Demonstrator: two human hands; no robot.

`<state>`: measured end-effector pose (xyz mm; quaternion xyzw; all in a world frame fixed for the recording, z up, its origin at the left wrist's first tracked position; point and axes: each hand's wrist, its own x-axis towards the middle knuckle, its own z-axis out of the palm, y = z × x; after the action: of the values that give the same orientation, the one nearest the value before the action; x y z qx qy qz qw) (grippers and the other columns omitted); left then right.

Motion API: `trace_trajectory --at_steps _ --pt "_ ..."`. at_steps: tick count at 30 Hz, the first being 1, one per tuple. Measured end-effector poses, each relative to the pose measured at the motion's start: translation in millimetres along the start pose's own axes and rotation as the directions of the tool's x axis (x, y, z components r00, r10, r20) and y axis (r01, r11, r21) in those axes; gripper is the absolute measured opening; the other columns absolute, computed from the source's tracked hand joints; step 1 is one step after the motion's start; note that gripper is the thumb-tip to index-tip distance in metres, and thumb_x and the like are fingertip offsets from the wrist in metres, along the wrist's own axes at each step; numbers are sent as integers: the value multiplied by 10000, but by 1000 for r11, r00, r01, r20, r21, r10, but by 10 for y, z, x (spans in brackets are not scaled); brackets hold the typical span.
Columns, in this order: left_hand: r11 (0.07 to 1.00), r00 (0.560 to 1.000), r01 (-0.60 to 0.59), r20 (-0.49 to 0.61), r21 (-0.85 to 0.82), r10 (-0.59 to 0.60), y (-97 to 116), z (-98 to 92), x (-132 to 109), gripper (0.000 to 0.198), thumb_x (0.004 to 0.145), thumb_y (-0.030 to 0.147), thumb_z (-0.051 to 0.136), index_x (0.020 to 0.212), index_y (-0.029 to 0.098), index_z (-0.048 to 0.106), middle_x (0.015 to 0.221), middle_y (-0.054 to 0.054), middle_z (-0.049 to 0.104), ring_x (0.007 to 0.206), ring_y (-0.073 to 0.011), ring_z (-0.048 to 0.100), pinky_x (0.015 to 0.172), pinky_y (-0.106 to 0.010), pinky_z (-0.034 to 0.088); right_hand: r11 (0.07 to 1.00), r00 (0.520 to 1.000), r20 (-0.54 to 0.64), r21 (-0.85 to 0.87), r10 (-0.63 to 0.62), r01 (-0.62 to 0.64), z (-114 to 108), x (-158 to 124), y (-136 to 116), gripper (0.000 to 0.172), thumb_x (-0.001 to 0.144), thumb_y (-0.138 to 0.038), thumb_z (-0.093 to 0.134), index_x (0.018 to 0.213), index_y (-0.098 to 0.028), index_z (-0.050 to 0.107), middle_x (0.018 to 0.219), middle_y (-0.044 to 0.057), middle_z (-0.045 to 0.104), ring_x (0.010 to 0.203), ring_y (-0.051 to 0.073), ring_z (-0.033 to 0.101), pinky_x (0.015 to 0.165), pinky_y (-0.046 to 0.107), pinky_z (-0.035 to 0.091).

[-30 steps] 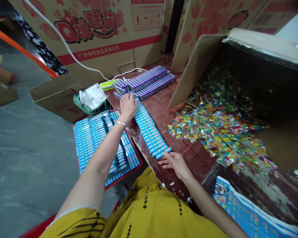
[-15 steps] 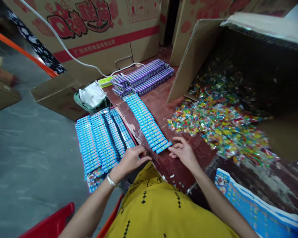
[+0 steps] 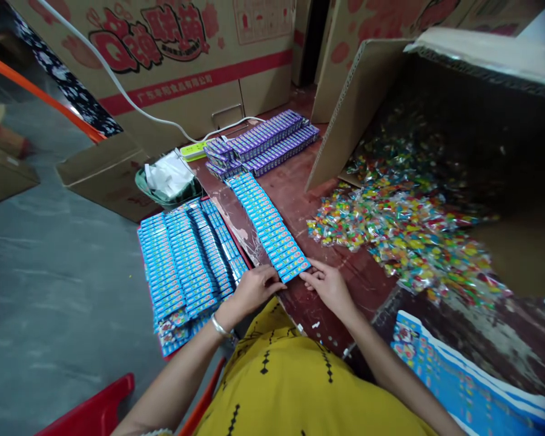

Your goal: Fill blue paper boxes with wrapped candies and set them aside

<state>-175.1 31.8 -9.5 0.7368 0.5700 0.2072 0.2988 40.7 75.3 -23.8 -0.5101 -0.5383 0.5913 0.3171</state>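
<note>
A long row of small blue boxes (image 3: 272, 227) lies on the dark red table, packed side by side. My left hand (image 3: 258, 286), a silver bangle at its wrist, has its thumb and fingertips closed at the near left corner of the row. At the near right corner, my right hand (image 3: 324, 283) touches the end box with bent fingers. Both hands pinch the row's near end between them. Left of it, more blue boxes (image 3: 177, 260) stand in several rows on a red-edged tray, partly hidden by my left hand.
Purple boxes (image 3: 272, 142) are stacked behind the row. A carton (image 3: 340, 115) lies on its side at right, spilling wrapped candies (image 3: 390, 224). Flat blue printed cardboard sheets (image 3: 463, 375) lie at lower right. A white cable (image 3: 163, 121) runs to a yellow-green power strip (image 3: 193, 150).
My hands have come in to the row's near corners, the left moving right and the right moving left. The end boxes, slightly spaced before, now sit close against the others.
</note>
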Motion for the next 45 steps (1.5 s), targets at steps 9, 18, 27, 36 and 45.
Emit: trace_trajectory --at_steps 9,18,27,36,45 --pt "953 935 126 -353 275 -21 -244 -927 301 351 912 490 477 785 190 608 745 -37 622 676 -169 559 661 -287 427 983 982 50 19 182 -183 14 -97 43 401 738 -526 704 723 -160 544 613 22 657 435 119 611 377 187 465" --pt "734 889 403 -425 548 -170 -681 -1636 1654 368 912 359 434 1171 155 597 1173 -158 627 1134 -316 518 941 -424 413 891 917 190 235 349 -388 180 -28 -116 456 726 -546 721 779 -100 645 767 126 728 578 154 702 422 171 515" --pt "727 892 425 -385 540 -235 -824 -1534 1910 458 893 484 434 1075 116 636 1201 -220 572 1188 -377 476 962 -481 395 821 913 135 401 385 -406 241 -1 -103 413 645 -468 820 754 -125 618 722 58 693 655 189 728 431 167 529" --pt "754 884 454 -343 475 -317 -767 -1456 1880 461 923 478 387 1147 103 534 1078 -201 670 1009 -325 643 811 -376 468 827 928 146 421 342 -372 266 -56 -52 386 670 -439 812 817 -111 670 834 114 746 744 195 734 519 176 565" --pt "751 865 469 -414 464 -285 -648 -1679 1601 455 938 502 335 1139 135 516 1118 -185 657 1062 -312 622 852 -370 452 846 940 186 413 284 -337 367 -182 -104 380 694 -423 799 866 -97 708 869 119 751 740 178 730 545 173 571"
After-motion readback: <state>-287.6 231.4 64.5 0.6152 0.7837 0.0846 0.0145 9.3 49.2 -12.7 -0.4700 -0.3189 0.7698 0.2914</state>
